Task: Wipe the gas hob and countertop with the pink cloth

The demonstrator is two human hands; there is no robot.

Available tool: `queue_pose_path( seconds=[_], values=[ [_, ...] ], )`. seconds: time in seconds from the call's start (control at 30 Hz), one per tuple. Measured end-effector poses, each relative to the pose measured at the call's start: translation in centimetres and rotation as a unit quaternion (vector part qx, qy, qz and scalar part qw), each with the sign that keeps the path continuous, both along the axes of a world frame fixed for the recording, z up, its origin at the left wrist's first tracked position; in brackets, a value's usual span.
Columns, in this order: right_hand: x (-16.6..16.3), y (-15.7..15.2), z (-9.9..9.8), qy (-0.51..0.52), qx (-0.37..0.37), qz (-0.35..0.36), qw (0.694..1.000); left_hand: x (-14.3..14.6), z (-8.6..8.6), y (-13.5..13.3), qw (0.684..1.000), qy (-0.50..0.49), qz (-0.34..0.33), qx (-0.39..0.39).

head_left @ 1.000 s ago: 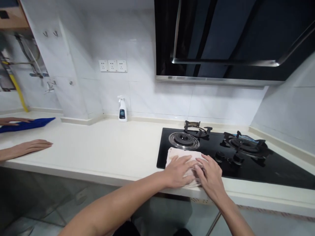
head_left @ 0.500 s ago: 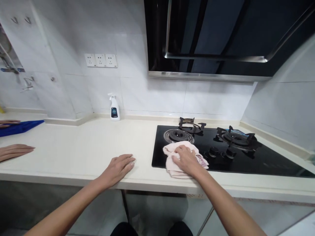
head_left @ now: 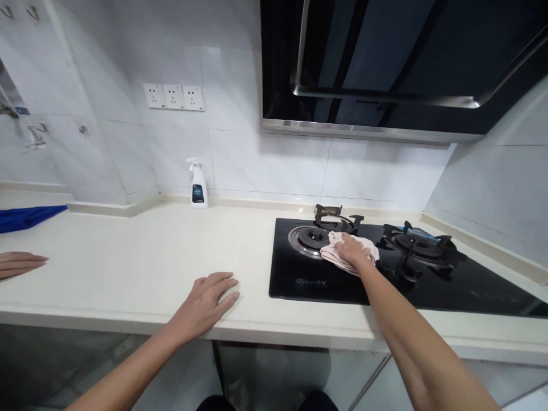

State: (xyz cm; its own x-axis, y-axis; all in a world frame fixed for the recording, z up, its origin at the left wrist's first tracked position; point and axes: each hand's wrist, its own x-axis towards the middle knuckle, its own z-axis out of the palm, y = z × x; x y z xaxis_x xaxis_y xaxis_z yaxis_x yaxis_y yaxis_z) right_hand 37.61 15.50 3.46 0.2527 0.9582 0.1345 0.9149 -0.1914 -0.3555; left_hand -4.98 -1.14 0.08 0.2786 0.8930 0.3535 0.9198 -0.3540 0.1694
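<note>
My right hand [head_left: 353, 250] presses a pale pink cloth [head_left: 336, 258] onto the black glass gas hob [head_left: 299, 274], its fingers bent into the fabric. The cloth lies between the two burners, against the right side of the left burner [head_left: 311, 237]. That burner is bare; its black pan support [head_left: 336, 220] sits behind it, off its place. The right burner [head_left: 422, 246] has its support on. My left hand [head_left: 209, 302] rests on the cream countertop [head_left: 141, 268] left of the hob, fingers spread, holding nothing. My right forearm and the cloth partly hide the control knobs.
A white spray bottle [head_left: 199, 185] stands by the back wall below the sockets [head_left: 174, 97]. The range hood [head_left: 377, 63] hangs low over the hob. At far left, another person's hand [head_left: 21, 264] rests on the counter near a blue cloth [head_left: 29, 218].
My right hand has slid the cloth from the hob's front edge back and to the right, uncovering the brand lettering. My left hand has barely moved. The view has shifted slightly.
</note>
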Motion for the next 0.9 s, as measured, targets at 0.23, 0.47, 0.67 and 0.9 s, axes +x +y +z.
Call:
queue_pose_path(
  seconds=[0.23,0.47,0.67,0.9],
  values=[
    [-1.5,-5.9,-0.4,-0.045,0.002,0.066,0.997,0.5,-0.1,-0.1,1.000,0.000,0.003,0.004],
    [-8.9,-14.1,-1.2,-0.062,0.037,0.218,0.973,0.1,-0.2,0.6,1.000,-0.004,0.008,-0.002],
    [-8.5,-15.8,-2.0,-0.046,0.130,0.362,0.922,-0.8,-0.6,1.3,1.000,0.014,0.006,0.007],
    [6.4,-17.8,-5.1,-0.069,0.214,0.246,0.943,-1.3,-1.2,1.7,1.000,0.019,0.010,0.015]
  ],
)
